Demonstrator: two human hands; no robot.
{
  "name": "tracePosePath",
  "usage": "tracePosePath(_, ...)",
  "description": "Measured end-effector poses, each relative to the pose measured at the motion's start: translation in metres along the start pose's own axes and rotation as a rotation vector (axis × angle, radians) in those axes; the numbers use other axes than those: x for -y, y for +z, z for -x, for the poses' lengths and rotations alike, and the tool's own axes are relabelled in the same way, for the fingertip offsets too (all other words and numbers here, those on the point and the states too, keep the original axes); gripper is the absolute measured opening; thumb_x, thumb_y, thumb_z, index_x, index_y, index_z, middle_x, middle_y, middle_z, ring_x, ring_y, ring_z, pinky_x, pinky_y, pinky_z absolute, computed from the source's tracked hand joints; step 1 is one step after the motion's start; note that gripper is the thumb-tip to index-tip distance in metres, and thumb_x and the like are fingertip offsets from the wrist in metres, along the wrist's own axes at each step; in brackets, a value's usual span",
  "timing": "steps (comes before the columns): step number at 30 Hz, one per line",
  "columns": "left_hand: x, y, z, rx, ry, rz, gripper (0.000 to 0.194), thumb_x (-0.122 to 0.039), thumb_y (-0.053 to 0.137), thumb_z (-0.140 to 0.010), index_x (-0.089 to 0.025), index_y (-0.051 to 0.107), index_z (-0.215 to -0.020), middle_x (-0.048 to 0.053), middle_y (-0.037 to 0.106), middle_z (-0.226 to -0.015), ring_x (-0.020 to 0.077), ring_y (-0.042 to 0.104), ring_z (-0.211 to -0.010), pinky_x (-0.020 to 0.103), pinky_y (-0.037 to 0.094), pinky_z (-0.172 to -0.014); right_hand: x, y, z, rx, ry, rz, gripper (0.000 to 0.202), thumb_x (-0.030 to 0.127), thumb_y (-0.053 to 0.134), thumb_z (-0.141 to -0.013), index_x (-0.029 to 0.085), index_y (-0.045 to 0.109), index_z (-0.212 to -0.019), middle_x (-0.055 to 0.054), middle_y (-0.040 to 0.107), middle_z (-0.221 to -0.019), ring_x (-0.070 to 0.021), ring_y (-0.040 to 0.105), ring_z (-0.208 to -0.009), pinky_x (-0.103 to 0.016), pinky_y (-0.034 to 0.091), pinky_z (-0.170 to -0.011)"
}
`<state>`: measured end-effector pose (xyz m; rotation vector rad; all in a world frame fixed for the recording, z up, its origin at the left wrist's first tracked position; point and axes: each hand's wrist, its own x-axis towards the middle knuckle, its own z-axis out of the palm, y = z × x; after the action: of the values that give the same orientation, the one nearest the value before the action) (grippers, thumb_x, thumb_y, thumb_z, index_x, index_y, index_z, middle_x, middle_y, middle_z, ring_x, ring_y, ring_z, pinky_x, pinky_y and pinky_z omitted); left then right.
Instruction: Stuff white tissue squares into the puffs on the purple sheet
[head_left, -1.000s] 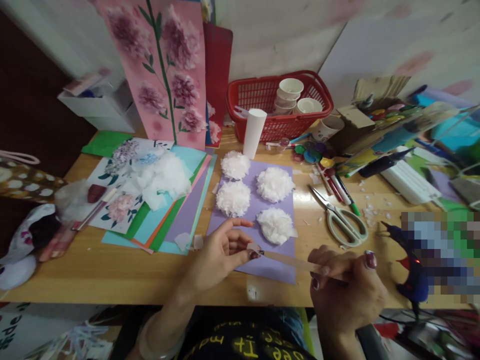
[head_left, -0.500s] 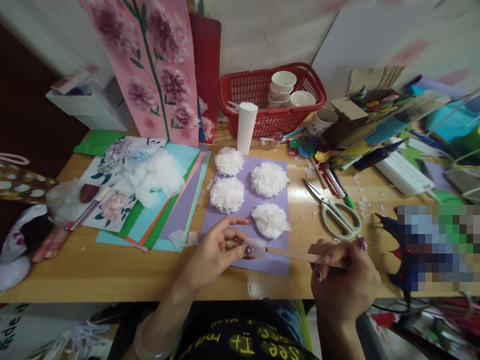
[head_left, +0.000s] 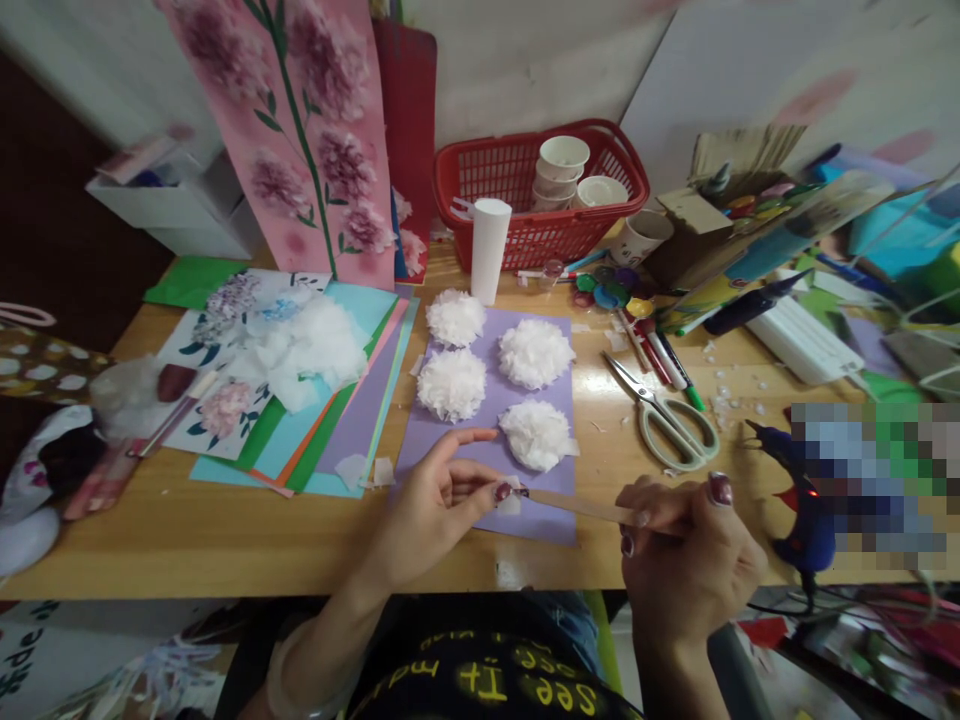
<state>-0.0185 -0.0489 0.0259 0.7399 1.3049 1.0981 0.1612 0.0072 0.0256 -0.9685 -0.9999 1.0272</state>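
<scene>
In front of me, my left hand (head_left: 442,505) pinches a small piece of thin white paper (head_left: 511,504) between thumb and fingertips. My right hand (head_left: 690,560) grips a long, flat, pale stick (head_left: 585,508); its dark tip meets the paper at the left fingertips. Below both lies a purple sheet (head_left: 480,440) bearing several fluffy white paper pompoms, among them a lower right one (head_left: 537,436) just beyond my left hand and a lower left one (head_left: 451,384). Scissors (head_left: 667,420) with pale handles lie open beyond my right hand.
A blue glue gun (head_left: 806,510) with a small red light sits right of my right hand. Stacked coloured paper (head_left: 349,440) and crumpled white tissue (head_left: 319,345) lie left. Behind stand a white roll (head_left: 490,252) and a red basket (head_left: 517,240) with cups. Markers (head_left: 671,360) lie near the scissors.
The stick's tip has shifted slightly left, closer to my left fingertips. The paper now hangs lower beneath the tip. The view has shifted a little.
</scene>
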Motion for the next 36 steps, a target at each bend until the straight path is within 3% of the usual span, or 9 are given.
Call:
tracePosePath(5,0.001,0.002,-0.002,0.025,-0.011,0.073,0.048,-0.019,0.072,-0.08,-0.02,0.052,-0.123,0.006,0.078,-0.092,0.0195,0.075,-0.09,0.033,0.057,-0.087,0.003,0.0,-0.004,-0.045,-0.046,-0.004,0.051,0.032,0.052,-0.095,0.02,0.055,-0.046,0.002,0.047,-0.037,-0.01,0.042,-0.031,-0.026,0.035,-0.041)
tracePosePath(9,0.004,0.004,-0.003,0.052,0.021,0.085,0.05,-0.014,0.071,-0.078,-0.02,0.051,-0.123,0.003,0.076,-0.091,0.018,0.073,-0.089,0.033,0.056,-0.089,0.003,-0.001,-0.006,0.005,-0.014,0.016,0.051,0.034,0.05,-0.096,0.02,0.055,-0.047,0.003,0.045,-0.035,-0.0101,0.04,-0.031,-0.026,0.033,-0.04)
tracePosePath(15,0.009,0.005,-0.006,0.06,0.046,0.07,0.048,-0.016,0.071,-0.08,-0.019,0.051,-0.123,0.004,0.072,-0.093,0.0184,0.071,-0.09,0.034,0.055,-0.089,0.001,-0.003,-0.002,0.012,0.01,0.004,0.051,0.03,0.05,-0.097,0.019,0.054,-0.048,0.003,0.045,-0.036,-0.0091,0.041,-0.032,-0.026,0.034,-0.042)
tracePosePath(20,0.01,0.005,-0.005,0.06,0.042,0.072,0.046,-0.014,0.069,-0.081,-0.018,0.051,-0.123,0.001,0.069,-0.088,0.0163,0.07,-0.087,0.034,0.054,-0.089,0.001,-0.005,-0.003,0.027,-0.053,0.011,0.053,0.034,0.049,-0.098,0.02,0.055,-0.048,0.003,0.046,-0.036,-0.01,0.039,-0.03,-0.028,0.037,-0.044)
tracePosePath(27,0.01,0.005,-0.004,0.088,-0.008,0.158,0.048,-0.013,0.07,-0.08,-0.019,0.048,-0.123,-0.004,0.063,-0.086,0.0121,0.073,-0.077,0.027,0.056,-0.077,0.002,-0.006,-0.003,-0.029,-0.013,0.041,0.051,0.03,0.049,-0.097,0.022,0.055,-0.047,0.003,0.043,-0.036,-0.0113,0.039,-0.031,-0.028,0.03,-0.038)
tracePosePath(36,0.014,0.005,-0.005,0.06,0.017,0.074,0.057,-0.012,0.07,-0.079,-0.017,0.048,-0.131,0.002,0.073,-0.092,0.0147,0.072,-0.086,0.031,0.057,-0.085,0.006,-0.006,-0.001,-0.016,0.023,0.034,0.05,0.029,0.05,-0.096,0.02,0.053,-0.047,0.003,0.041,-0.034,-0.0103,0.039,-0.032,-0.027,0.033,-0.04)
